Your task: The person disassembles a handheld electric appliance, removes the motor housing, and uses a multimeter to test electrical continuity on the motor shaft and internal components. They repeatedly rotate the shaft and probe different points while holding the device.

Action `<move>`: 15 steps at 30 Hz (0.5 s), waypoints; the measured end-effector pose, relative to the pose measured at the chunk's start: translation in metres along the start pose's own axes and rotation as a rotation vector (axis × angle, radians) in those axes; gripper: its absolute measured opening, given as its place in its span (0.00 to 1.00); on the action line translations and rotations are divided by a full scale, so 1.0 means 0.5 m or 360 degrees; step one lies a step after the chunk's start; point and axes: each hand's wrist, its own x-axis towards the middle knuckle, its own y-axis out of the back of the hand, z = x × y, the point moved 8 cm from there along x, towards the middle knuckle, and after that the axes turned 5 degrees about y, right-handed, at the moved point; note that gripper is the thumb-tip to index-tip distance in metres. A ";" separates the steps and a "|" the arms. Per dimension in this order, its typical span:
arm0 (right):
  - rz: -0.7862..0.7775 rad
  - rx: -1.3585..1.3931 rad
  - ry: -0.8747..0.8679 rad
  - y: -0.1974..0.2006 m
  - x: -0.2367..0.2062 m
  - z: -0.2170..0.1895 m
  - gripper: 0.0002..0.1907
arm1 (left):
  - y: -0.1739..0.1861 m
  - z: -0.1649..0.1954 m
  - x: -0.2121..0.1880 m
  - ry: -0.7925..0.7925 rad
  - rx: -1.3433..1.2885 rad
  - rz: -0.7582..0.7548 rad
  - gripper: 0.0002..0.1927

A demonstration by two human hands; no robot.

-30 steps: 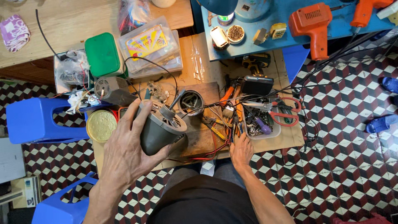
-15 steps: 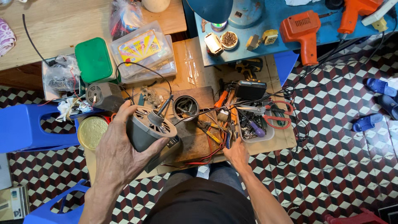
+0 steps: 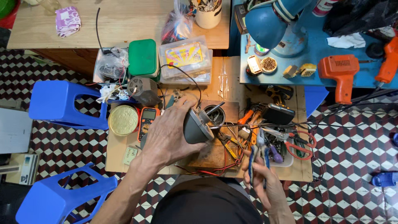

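Observation:
My left hand (image 3: pixel 168 135) grips a dark grey fan motor housing (image 3: pixel 195 126), tilted with its shaft end toward the right, above a low wooden board (image 3: pixel 224 83). My right hand (image 3: pixel 263 176) holds blue-handled pliers (image 3: pixel 259 153) near the board's front edge, jaws pointing away from me. A round black metal part (image 3: pixel 215 115) lies just behind the motor. Red wires (image 3: pixel 211 171) trail along the front of the board.
Red scissors (image 3: pixel 300 145), orange cutters (image 3: pixel 248 118), a black box (image 3: pixel 278 113), an orange multimeter (image 3: pixel 147 120), a gold tin lid (image 3: pixel 123 120), a second motor (image 3: pixel 141 90), plastic boxes (image 3: pixel 184 58), blue stools (image 3: pixel 62 103), a blue lamp (image 3: pixel 273 25) and orange drill (image 3: pixel 340 74) surround the board.
My right hand lifted off the board and now holds the pliers. My left hand turned the motor so its shaft end faces right. The view shifted slightly.

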 end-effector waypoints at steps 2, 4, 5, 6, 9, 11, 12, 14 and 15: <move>-0.0106 0.0028 0.0100 -0.065 0.031 -0.030 0.23 | 0.000 -0.001 0.002 0.0009 0.0025 -0.0018 0.58; -0.0209 -0.0043 0.0130 -0.112 0.050 -0.049 0.24 | 0.006 -0.003 0.001 0.0002 0.0033 -0.0005 0.59; -0.0153 -0.0152 0.0088 -0.119 0.059 -0.050 0.23 | 0.009 -0.001 0.000 -0.0018 0.0024 0.0018 0.59; -0.0092 -0.0261 0.0052 -0.120 0.068 -0.050 0.23 | 0.013 0.002 -0.001 -0.0044 0.0013 0.0040 0.58; -0.0038 -0.0718 0.0062 -0.112 0.072 -0.050 0.17 | 0.011 0.003 -0.009 -0.0026 0.0007 -0.0013 0.59; 0.0066 -0.0914 0.0021 -0.080 0.060 -0.043 0.18 | 0.008 0.009 -0.011 -0.0013 -0.0003 -0.0003 0.58; 0.0134 -0.0932 -0.0042 -0.063 0.056 -0.032 0.16 | 0.010 0.010 -0.012 0.0006 0.0005 0.0012 0.58; 0.0227 -0.1073 -0.0100 -0.031 0.049 -0.016 0.14 | 0.012 0.017 -0.009 -0.0031 0.0005 0.0015 0.58; 0.0271 -0.1196 -0.0097 -0.016 0.044 -0.011 0.14 | 0.014 0.021 -0.008 -0.0050 0.0002 0.0010 0.59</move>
